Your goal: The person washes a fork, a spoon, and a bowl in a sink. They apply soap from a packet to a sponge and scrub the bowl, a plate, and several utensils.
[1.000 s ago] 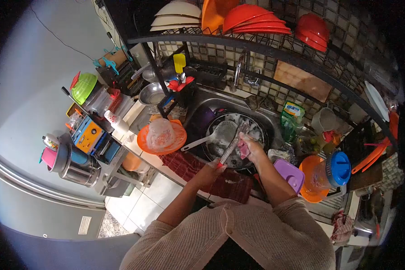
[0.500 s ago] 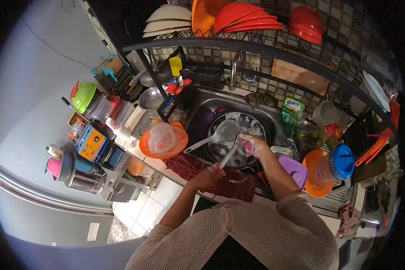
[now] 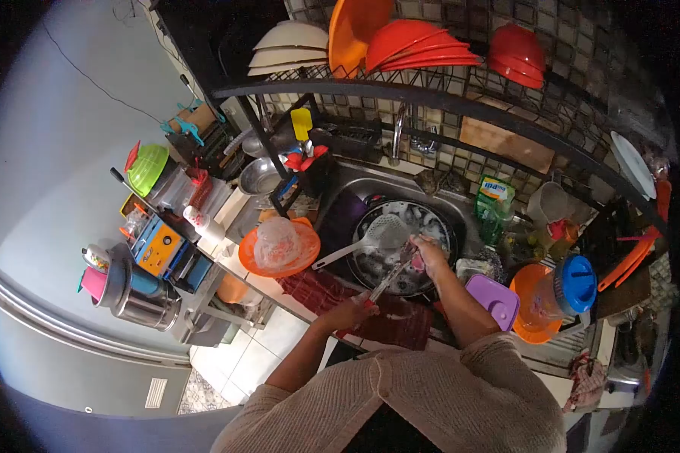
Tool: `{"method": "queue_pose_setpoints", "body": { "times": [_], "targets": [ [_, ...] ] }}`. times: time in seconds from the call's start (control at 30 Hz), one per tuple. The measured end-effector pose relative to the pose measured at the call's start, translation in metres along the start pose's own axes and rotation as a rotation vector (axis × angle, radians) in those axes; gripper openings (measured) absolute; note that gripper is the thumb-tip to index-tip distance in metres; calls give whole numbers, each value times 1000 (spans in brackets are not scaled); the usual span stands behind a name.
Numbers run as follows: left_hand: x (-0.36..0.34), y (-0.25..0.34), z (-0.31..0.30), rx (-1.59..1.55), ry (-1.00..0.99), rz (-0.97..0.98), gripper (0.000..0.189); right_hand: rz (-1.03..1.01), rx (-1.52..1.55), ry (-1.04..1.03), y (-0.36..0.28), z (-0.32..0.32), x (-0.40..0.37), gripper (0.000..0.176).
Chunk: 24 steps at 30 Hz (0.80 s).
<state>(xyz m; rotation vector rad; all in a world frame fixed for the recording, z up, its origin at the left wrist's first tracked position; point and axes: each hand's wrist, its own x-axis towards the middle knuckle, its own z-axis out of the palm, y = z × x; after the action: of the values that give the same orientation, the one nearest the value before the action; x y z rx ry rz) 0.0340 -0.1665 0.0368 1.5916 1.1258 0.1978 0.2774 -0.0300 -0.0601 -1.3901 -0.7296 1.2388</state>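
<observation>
My left hand (image 3: 355,312) is closed round the red handle end of a long, slim metal utensil (image 3: 389,281), whose exact kind I cannot tell. Toward the utensil's upper end, my right hand (image 3: 429,257) presses a pink sponge or cloth (image 3: 418,263) against it. Below both hands sits a round dark pan (image 3: 452,249) holding sudsy water. A pale slotted skimmer (image 3: 385,231) rests in the pan, its handle reaching out over the left rim. The pan stands in a steel sink (image 3: 347,177), in front of the tap (image 3: 397,136).
On the left counter, an orange dish (image 3: 310,257) holds a soapy clear bowl. A dark red cloth (image 3: 317,288) lies along the front edge. To the right are a green detergent pouch (image 3: 493,208), a purple lid (image 3: 493,302) and a blue-lidded jug (image 3: 578,285). A black rack (image 3: 431,94) spans overhead.
The view has shifted, so the scene sits slightly lower. My right hand has turned, its fingers now closer round the utensil's upper end. My left hand keeps its hold on the handle.
</observation>
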Motion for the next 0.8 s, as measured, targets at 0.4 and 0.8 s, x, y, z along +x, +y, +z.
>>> {"method": "queue_pose_setpoints", "body": {
  "times": [0.4,0.8],
  "targets": [
    [11,-24,19,356,428,249,37,240,583,-399,-57,-29,9,25],
    [18,-27,15,66,271,150,41,322,566,-385,-42,0,-29,33]
  ]
}}
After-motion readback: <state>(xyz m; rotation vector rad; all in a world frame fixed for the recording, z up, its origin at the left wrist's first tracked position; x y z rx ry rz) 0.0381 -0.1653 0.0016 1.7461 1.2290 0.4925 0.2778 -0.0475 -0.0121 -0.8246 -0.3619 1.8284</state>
